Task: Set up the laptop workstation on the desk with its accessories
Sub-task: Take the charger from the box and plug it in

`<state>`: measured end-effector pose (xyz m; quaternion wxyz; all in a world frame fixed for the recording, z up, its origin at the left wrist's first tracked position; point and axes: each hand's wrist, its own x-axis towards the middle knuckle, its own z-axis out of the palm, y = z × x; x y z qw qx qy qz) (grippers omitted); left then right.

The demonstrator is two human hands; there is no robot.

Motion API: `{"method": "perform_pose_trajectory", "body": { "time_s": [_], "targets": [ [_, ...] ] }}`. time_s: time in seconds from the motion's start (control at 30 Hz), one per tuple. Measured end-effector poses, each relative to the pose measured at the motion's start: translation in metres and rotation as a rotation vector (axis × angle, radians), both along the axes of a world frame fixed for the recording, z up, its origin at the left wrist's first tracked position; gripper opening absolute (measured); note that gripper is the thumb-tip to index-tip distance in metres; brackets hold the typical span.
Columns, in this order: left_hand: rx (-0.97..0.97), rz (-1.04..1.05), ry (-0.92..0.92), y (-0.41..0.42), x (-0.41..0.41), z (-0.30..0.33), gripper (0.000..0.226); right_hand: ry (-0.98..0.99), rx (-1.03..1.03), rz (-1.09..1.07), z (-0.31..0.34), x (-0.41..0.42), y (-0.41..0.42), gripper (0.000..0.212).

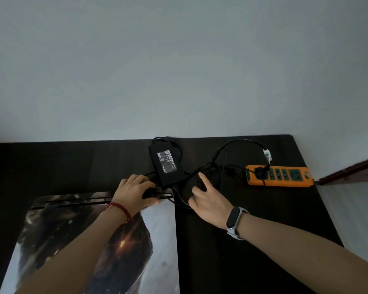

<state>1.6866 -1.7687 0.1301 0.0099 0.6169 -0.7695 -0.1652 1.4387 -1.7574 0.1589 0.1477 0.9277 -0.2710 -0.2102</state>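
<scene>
The power adapter (165, 164) is lying label-up on the dark table (253, 219), near the wall edge. Just left of the adapter, the left hand (134, 190) is curling its grip around something dark at the back edge of the printed mat (123, 247); what it is grasping is too dark to tell. Just right of the adapter, the right hand (208, 201) is hovering with its forefinger stretched out and other fingers loosely bent among the black cables (219, 160), grasping nothing clearly. Further right of the adapter, an orange power strip (279, 176) is lying with one plug in it.
</scene>
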Motion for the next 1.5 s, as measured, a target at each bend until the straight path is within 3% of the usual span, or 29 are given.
{"method": "perform_pose_trajectory", "body": {
  "time_s": [0.13, 0.27, 0.37, 0.73, 0.87, 1.13, 1.37, 1.5],
  "targets": [
    [-0.012, 0.111, 0.169, -0.008, -0.004, -0.002, 0.027, -0.035, 0.0, 0.031, -0.002, 0.0, -0.008, 0.007],
    [-0.047, 0.092, 0.119, -0.016, -0.012, -0.003, 0.021, 0.07, 0.11, 0.065, 0.002, -0.007, -0.019, 0.023],
    [-0.084, 0.054, 0.098, -0.018, -0.017, -0.004, 0.021, 0.123, 0.064, 0.092, 0.004, -0.004, -0.021, 0.007],
    [-0.192, 0.012, 0.229, -0.018, -0.052, 0.005, 0.013, 0.136, -0.136, 0.156, 0.036, -0.022, -0.048, 0.026],
    [-0.258, -0.02, 0.159, -0.026, -0.083, 0.012, 0.018, 0.268, -0.26, 0.04, 0.046, -0.05, -0.08, 0.027],
    [-0.261, -0.115, -0.104, -0.045, -0.089, 0.015, 0.027, 0.435, -0.218, -0.283, 0.013, -0.059, -0.093, 0.032],
    [-0.197, -0.186, -0.277, -0.067, -0.076, 0.011, 0.018, 0.275, -0.161, -0.362, 0.007, -0.055, -0.097, 0.038],
    [-0.137, -0.091, -0.298, -0.086, -0.064, 0.006, 0.017, 0.092, -0.161, -0.316, 0.007, -0.055, -0.077, 0.036]
  ]
}}
